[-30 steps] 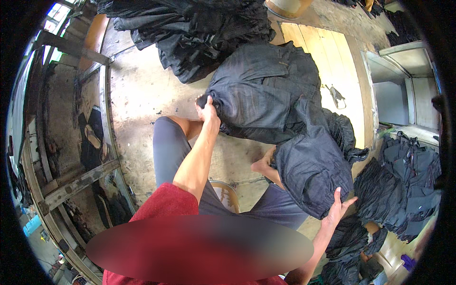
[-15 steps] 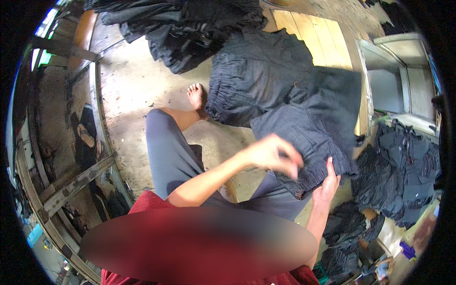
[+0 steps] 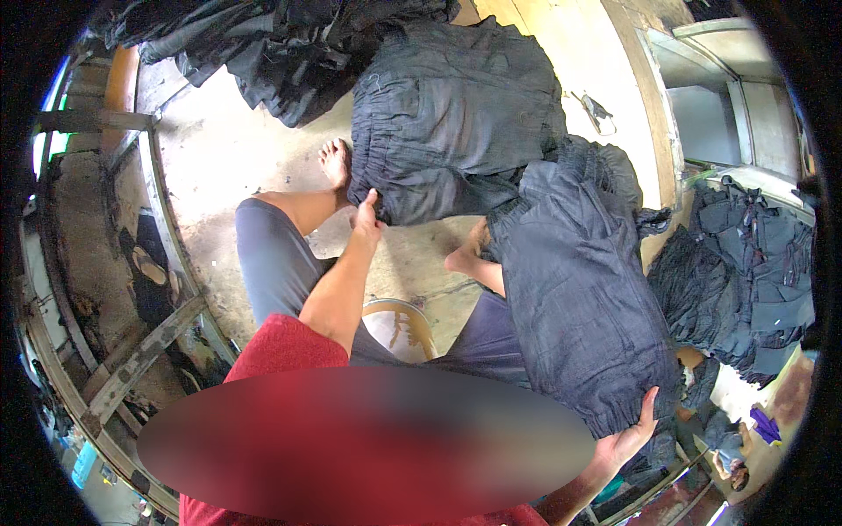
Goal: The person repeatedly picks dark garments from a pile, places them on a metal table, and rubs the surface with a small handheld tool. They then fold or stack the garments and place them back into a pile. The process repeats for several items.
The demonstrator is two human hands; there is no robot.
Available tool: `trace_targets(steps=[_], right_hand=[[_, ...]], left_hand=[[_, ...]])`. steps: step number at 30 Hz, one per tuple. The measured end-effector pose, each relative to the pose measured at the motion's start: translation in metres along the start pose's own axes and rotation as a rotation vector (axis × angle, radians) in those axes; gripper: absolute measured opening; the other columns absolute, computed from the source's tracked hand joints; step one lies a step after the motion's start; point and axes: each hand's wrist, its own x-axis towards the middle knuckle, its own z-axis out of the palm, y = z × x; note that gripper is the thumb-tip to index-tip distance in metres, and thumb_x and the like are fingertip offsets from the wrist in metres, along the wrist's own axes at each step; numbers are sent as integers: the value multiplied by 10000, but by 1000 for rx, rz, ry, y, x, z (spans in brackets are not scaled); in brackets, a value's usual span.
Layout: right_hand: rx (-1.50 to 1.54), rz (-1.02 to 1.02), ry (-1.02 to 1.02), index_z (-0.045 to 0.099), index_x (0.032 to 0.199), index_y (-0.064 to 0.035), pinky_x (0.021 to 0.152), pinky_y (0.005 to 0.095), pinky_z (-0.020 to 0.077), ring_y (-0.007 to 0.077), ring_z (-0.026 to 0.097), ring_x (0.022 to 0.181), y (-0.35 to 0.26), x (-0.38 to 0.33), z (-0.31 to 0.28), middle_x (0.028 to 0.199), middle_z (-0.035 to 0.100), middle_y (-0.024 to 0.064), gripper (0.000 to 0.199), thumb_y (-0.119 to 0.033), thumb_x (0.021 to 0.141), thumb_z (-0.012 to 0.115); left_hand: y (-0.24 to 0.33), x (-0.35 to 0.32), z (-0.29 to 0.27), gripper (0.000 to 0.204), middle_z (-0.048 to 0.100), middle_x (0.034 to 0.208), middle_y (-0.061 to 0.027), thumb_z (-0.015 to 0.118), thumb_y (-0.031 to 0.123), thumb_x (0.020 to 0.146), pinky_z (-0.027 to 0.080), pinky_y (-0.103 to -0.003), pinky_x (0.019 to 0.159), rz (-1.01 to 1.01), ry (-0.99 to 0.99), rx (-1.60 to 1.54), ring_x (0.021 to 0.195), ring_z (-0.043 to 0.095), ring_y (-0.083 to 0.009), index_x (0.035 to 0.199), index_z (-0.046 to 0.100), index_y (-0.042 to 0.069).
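The dark denim garment [image 3: 583,298] lies lengthwise over my right leg, its gathered elastic hem at the end nearest me and its far end bunched just beside the folded stack [image 3: 456,123]. My right hand [image 3: 633,436] cups that gathered hem from below, palm up, fingers curled against the cloth, so it grips the garment's near edge. My left hand [image 3: 366,221] reaches forward to the stack and pinches its near left corner, thumb on top, fingers closed on the fabric. The stack is a flat pile of the same dark denim, resting on the concrete floor [image 3: 219,158] ahead of my feet. My left foot [image 3: 335,163] touches the stack's left edge, and my right foot [image 3: 465,254] sits just below its near edge, partly under the garment. Beyond the stack, a loose heap of dark clothes [image 3: 281,53] sprawls across the floor. To the right of the stack and well apart, another pile of dark garments [image 3: 745,272] lies crumpled. Between my knees, nearer than the stack, a round stool seat [image 3: 399,324] shows.
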Motion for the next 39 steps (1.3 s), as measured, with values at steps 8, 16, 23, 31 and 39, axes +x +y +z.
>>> trace_targets(steps=[8, 16, 23, 31, 39], right_hand=[[40, 97, -45, 593, 1393, 26, 1044, 488, 547, 302, 663, 1209, 18, 0, 14, 1374, 646, 163, 490, -213, 991, 738], [42, 115, -103, 538, 1409, 71, 1027, 507, 542, 330, 652, 1191, 9, -11, 21, 1416, 600, 191, 669, -281, 916, 821], [-254, -84, -12, 538, 1434, 62, 1118, 473, 456, 325, 595, 1265, -1, 1, 5, 1427, 598, 167, 699, -338, 924, 800], [-204, -298, 118, 504, 1497, 80, 1144, 449, 437, 330, 583, 1313, -194, 114, -146, 1498, 567, 169, 819, -500, 956, 708], [-656, -475, 37, 574, 1432, 41, 1076, 369, 481, 238, 642, 1228, -365, 210, -227, 1371, 653, 138, 626, -404, 1006, 686]], left_hand=[[167, -131, 30, 701, 727, 1236, -144, 724, 640, 909, 563, -521, 966, 203, -388, 209, 1177, 677, -295, 1317, 668, 73], [156, -41, -3, 765, 573, 1514, -158, 760, 542, 918, 391, -679, 1134, -1, -539, 39, 1384, 536, -378, 1514, 514, 131], [162, -45, -7, 670, 659, 1395, -205, 581, 592, 1014, 447, -613, 1123, -94, -634, -57, 1274, 624, -409, 1319, 656, 0], [174, -227, 54, 742, 627, 1448, -150, 646, 624, 973, 460, -495, 1152, 180, -792, 272, 1335, 590, -340, 1421, 599, 34], [214, -408, 75, 654, 750, 1194, -174, 733, 583, 930, 579, -454, 989, 260, -917, 166, 1049, 738, -307, 1267, 707, 24]])
